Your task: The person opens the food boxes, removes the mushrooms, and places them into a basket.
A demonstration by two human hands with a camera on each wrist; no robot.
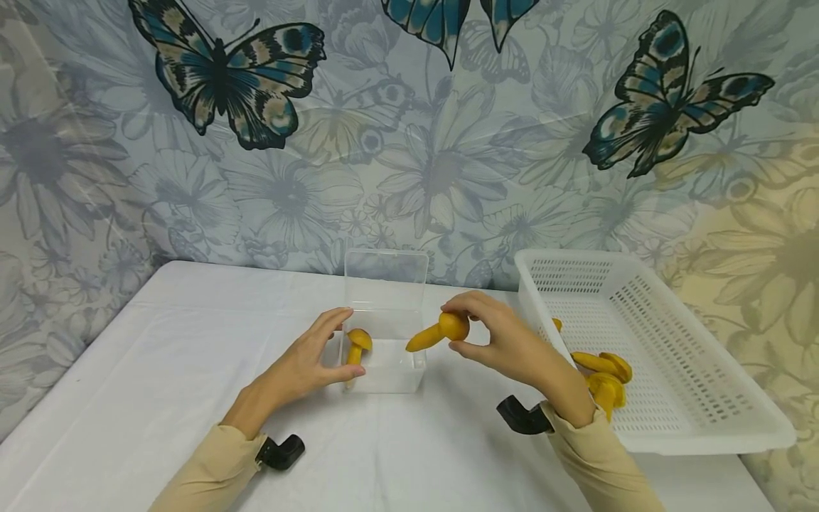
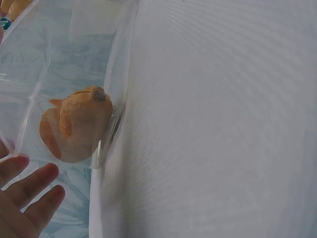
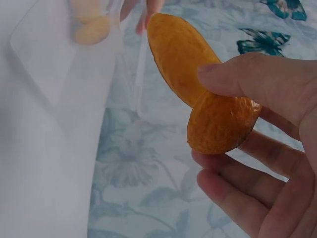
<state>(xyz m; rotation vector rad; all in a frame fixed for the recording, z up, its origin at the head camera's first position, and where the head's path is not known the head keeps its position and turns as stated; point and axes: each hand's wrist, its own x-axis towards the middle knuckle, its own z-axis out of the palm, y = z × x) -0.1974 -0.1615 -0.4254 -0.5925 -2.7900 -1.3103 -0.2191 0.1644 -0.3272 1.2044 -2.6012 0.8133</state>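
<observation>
A clear plastic box (image 1: 390, 380) stands on the white table with its transparent lid (image 1: 386, 279) raised at the back. Inside, by the left wall, is a yellow mushroom (image 1: 360, 340), seen through the plastic in the left wrist view as a brownish mushroom (image 2: 81, 124). My left hand (image 1: 307, 359) spans the box's left side, fingers spread at its wall and thumb toward the front. Pinched by its cap between thumb and fingers of my right hand (image 1: 502, 334) is another yellow mushroom (image 1: 441, 333). Its stem points left, over the box's right edge.
On the right, a white perforated basket (image 1: 710, 348) holds several yellow mushrooms (image 1: 604, 377) along its left side. A white cloth (image 1: 192, 341) covers the table. Behind it hangs a butterfly-patterned backdrop (image 1: 441, 171). Black wrist cameras (image 1: 281, 452) sit at both sleeves.
</observation>
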